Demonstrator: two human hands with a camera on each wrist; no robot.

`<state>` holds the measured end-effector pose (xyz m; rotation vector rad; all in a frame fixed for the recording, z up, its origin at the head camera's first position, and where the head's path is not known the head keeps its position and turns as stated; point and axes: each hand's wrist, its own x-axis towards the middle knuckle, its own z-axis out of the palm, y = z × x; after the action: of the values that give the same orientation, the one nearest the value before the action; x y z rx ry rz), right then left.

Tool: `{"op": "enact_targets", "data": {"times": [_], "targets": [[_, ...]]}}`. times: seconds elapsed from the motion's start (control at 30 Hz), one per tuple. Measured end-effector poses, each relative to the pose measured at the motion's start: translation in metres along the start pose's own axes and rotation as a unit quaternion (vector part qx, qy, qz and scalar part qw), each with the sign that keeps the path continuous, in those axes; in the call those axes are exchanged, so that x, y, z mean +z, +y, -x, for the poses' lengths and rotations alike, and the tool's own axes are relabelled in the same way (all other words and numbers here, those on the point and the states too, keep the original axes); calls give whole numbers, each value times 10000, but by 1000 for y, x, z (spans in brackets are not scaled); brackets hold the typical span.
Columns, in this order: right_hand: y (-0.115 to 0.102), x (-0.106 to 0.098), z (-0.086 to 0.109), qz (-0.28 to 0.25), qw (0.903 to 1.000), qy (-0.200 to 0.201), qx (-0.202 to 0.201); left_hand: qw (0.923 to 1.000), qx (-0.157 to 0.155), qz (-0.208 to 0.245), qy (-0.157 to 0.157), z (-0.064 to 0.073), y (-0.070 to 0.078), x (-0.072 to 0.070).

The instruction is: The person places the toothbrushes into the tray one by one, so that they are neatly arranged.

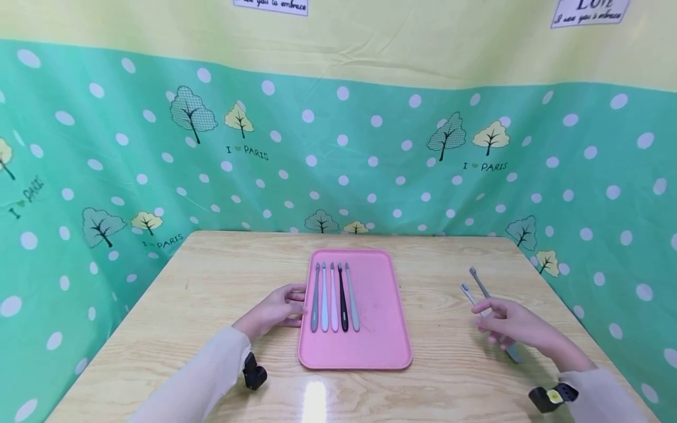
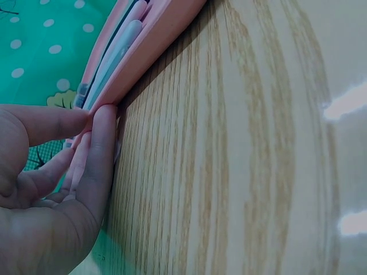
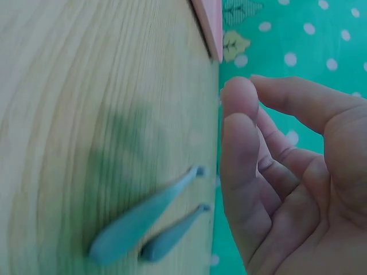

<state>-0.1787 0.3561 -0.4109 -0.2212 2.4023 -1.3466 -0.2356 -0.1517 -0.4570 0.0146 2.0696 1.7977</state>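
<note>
Several toothbrushes lie side by side on a pink tray (image 1: pixel 378 346): a dark grey one (image 1: pixel 315 305), a light blue one (image 1: pixel 325 305), a pink one (image 1: pixel 334 305), a black one (image 1: pixel 343 305) and a grey-green one (image 1: pixel 353 305). At the tray's left edge, my left hand (image 1: pixel 277 308) pinches the rim between thumb and fingers (image 2: pixel 100 137). My right hand (image 1: pixel 510 323) hovers over the right of the table, fingers loosely bent and holding nothing. Beneath it lie a light blue toothbrush (image 3: pixel 143 220) and a grey toothbrush (image 3: pixel 175 236), partly hidden by the hand in the head view.
The wooden table (image 1: pixel 238 258) carries the tray near its middle. Green and yellow cloth (image 1: pixel 338 147) with dots and trees hangs behind it and along both sides. A bright light reflection shows on the table in front of the tray.
</note>
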Motion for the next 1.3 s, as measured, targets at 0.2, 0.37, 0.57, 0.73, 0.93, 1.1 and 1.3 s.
{"op": "enact_targets", "data": {"times": [0.2,0.37,0.57,0.73,0.93,1.1,1.3], "targets": [[15,-12,13,33,9995,42,316,10000,47,33,-38,-1,-1,0],[25,-21,18,-18,9992,72,388,10000,9,33,35,-1,-2,-1],[39,-24,26,180,9987,99,474,10000,18,3,32,0,-1,-1],[48,-24,29,194,9987,82,471,10000,47,-19,-1,0,-1,-1],[55,-23,31,182,9987,63,467,9999,87,19,-71,0,-2,-1],[57,-22,31,157,9988,-3,456,9999,119,66,-69,0,-3,-1],[58,-20,31,-2,9989,-95,462,9999,109,56,-24,0,-4,0]]}}
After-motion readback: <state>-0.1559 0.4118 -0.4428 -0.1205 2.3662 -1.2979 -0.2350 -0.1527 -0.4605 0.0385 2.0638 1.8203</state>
